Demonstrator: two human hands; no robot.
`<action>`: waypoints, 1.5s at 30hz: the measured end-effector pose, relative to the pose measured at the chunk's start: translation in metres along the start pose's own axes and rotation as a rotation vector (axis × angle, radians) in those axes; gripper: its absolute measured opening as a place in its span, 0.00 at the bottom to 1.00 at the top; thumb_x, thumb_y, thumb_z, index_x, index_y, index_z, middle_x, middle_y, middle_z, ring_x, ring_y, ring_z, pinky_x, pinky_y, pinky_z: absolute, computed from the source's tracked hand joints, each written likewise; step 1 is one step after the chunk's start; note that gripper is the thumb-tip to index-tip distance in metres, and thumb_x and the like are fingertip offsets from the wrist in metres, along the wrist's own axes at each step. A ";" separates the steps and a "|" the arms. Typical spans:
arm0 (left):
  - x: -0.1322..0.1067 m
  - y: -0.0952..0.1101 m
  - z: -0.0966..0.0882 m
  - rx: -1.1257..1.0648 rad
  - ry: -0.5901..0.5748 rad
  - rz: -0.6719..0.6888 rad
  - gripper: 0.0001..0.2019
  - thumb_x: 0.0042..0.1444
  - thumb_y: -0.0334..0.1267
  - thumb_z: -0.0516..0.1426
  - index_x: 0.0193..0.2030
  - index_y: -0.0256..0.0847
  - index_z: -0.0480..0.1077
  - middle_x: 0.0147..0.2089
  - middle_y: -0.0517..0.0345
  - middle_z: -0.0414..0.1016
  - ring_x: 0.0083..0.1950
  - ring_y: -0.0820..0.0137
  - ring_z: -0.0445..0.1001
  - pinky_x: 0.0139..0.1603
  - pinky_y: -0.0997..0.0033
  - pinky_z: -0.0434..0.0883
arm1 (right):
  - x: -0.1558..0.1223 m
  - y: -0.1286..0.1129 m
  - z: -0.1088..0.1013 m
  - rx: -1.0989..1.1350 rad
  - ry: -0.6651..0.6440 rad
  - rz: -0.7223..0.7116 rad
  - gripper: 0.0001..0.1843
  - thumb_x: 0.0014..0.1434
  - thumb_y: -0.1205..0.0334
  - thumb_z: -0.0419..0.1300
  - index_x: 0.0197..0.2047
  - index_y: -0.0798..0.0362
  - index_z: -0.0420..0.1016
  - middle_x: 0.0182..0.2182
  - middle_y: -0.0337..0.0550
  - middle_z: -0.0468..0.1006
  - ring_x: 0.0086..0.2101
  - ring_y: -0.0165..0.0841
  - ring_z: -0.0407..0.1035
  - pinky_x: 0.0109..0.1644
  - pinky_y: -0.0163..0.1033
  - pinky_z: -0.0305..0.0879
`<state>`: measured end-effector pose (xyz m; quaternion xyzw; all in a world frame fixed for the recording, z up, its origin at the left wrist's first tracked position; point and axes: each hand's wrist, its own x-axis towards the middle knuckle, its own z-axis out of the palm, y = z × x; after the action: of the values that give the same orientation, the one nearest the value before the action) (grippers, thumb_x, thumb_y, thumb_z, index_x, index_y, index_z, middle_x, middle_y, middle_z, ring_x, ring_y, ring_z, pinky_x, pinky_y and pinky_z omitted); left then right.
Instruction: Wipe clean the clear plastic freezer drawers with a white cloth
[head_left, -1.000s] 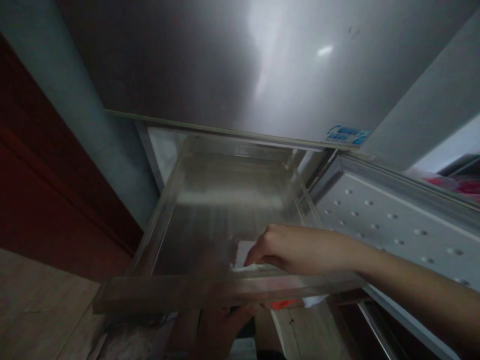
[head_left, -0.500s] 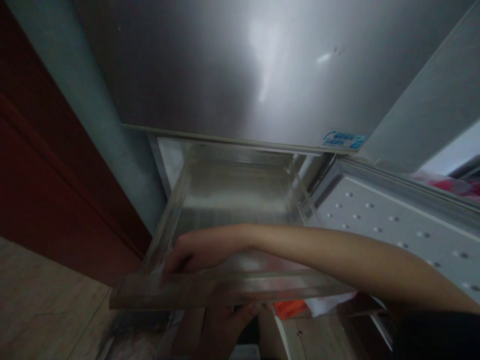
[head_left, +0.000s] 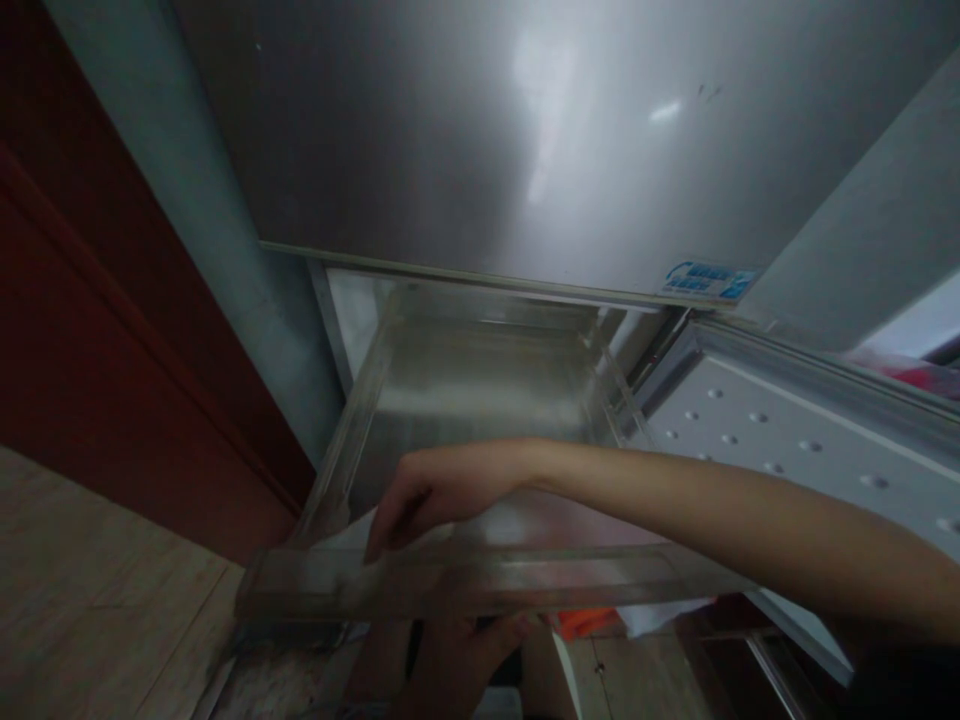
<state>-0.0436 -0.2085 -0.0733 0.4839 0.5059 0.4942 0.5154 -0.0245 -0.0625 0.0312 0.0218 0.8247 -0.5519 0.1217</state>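
Observation:
A clear plastic freezer drawer (head_left: 480, 585) is pulled out of a silver fridge (head_left: 465, 150), below the closed upper door. My right hand (head_left: 439, 490) reaches across from the right into the drawer near its front left, fingers curled downward toward the bottom; whether they hold anything is hidden. My left hand (head_left: 457, 665) is below the drawer's front rim, seen dimly through the plastic, fingers pointing up against the underside.
The open freezer door (head_left: 787, 440), white with dimples, stands at the right. A grey pillar (head_left: 195, 220) and a dark red wooden panel (head_left: 97, 350) are at the left. Light floor tiles (head_left: 90, 600) lie lower left. Something orange and white (head_left: 600, 622) shows under the drawer.
My right hand swept from the drawer's front right across to its front left, then back a little to the right. The left hand stayed under the front rim.

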 end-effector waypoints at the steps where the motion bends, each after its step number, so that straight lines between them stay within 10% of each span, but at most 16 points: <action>1: 0.001 0.001 -0.001 -0.007 -0.019 0.007 0.09 0.52 0.41 0.60 0.30 0.44 0.82 0.32 0.56 0.84 0.39 0.61 0.82 0.49 0.63 0.77 | -0.005 0.004 -0.002 0.023 -0.011 0.003 0.10 0.55 0.85 0.59 0.35 0.67 0.80 0.29 0.38 0.81 0.35 0.25 0.73 0.44 0.27 0.67; 12: -0.001 -0.014 0.001 0.024 0.044 0.047 0.10 0.53 0.45 0.60 0.28 0.46 0.81 0.32 0.56 0.83 0.40 0.61 0.81 0.54 0.59 0.75 | -0.054 0.009 0.005 -0.083 0.126 0.072 0.15 0.62 0.75 0.58 0.51 0.68 0.78 0.43 0.52 0.83 0.42 0.30 0.76 0.46 0.30 0.68; 26: 0.001 -0.022 -0.003 0.041 0.101 0.065 0.10 0.52 0.48 0.63 0.31 0.46 0.82 0.30 0.56 0.83 0.38 0.59 0.82 0.50 0.59 0.77 | -0.227 -0.016 0.053 -0.291 0.503 0.577 0.16 0.66 0.68 0.53 0.41 0.53 0.84 0.38 0.46 0.84 0.38 0.32 0.78 0.44 0.35 0.69; 34: 0.004 -0.022 -0.001 0.056 0.122 0.130 0.16 0.52 0.54 0.62 0.30 0.45 0.82 0.30 0.55 0.84 0.37 0.61 0.82 0.49 0.61 0.77 | -0.217 -0.009 0.052 -0.394 0.647 0.474 0.16 0.67 0.64 0.51 0.41 0.54 0.82 0.36 0.46 0.84 0.36 0.33 0.77 0.41 0.35 0.67; 45: 0.005 -0.028 0.004 0.006 0.144 0.092 0.18 0.50 0.57 0.64 0.31 0.44 0.83 0.29 0.53 0.84 0.33 0.61 0.82 0.42 0.66 0.80 | -0.163 0.008 -0.054 -0.607 1.251 0.657 0.07 0.60 0.71 0.56 0.34 0.55 0.75 0.32 0.47 0.78 0.38 0.36 0.72 0.38 0.35 0.57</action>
<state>-0.0395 -0.2050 -0.1012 0.4716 0.5204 0.5493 0.4528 0.1249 0.0063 0.0799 0.5392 0.8066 -0.1217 -0.2091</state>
